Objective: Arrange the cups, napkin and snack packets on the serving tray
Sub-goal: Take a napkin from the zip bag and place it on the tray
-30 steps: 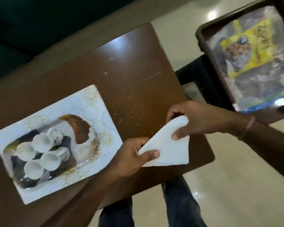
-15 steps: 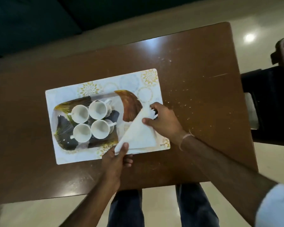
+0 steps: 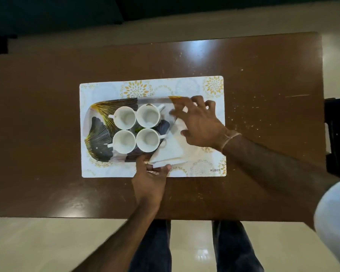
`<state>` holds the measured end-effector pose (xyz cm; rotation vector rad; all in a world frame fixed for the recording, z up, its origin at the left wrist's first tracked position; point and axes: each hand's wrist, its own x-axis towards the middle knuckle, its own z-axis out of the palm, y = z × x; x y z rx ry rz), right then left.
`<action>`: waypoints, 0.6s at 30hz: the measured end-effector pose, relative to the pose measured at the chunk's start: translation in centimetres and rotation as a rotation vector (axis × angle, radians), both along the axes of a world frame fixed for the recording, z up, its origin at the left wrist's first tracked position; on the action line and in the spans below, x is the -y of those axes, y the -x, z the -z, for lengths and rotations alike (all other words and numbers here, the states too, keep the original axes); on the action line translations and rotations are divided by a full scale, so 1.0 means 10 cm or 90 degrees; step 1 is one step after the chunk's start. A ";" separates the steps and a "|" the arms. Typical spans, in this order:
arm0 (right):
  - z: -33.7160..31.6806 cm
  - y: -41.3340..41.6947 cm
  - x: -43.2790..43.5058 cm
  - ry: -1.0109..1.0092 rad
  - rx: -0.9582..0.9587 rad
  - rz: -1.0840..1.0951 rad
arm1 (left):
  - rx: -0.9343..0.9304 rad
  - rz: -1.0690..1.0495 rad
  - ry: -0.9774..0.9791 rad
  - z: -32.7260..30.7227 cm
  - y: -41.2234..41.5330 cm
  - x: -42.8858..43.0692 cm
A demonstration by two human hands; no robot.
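White, folded napkin (image 3: 172, 151), creased, roughly triangular. Lies on the right end of the tray (image 3: 98, 126), just right of the four cups (image 3: 135, 129), its near edge hanging over the tray's near rim onto the mat (image 3: 204, 89). Tray patterned with dark and gold fan leaves, set on the white, gold-flowered mat marked KUBER, on a brown table (image 3: 47, 95).

Cups white, empty, upright, packed two by two on the tray's middle, handles pointing outward left and right.

Right hand (image 3: 199, 122) spread wide, palm down over the napkin's far right part, fingers reaching toward the tray's far rim; gripping nothing that can be seen. Left hand (image 3: 150, 176) at the napkin's near edge, thumb and fingers narrowly closed, seemingly pinching that edge against the tray's rim.
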<state>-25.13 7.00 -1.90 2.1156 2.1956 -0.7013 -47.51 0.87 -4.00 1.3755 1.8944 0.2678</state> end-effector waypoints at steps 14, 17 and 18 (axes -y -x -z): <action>-0.02 -0.04 -0.10 0.137 -0.003 -0.249 | 0.064 0.034 -0.057 0.07 0.08 -0.04; -0.01 -0.01 -0.06 0.151 -0.049 -0.234 | 0.066 0.026 -0.052 0.10 0.12 -0.05; 0.00 -0.01 -0.06 0.149 -0.068 -0.219 | 0.069 0.021 -0.052 0.10 0.13 -0.05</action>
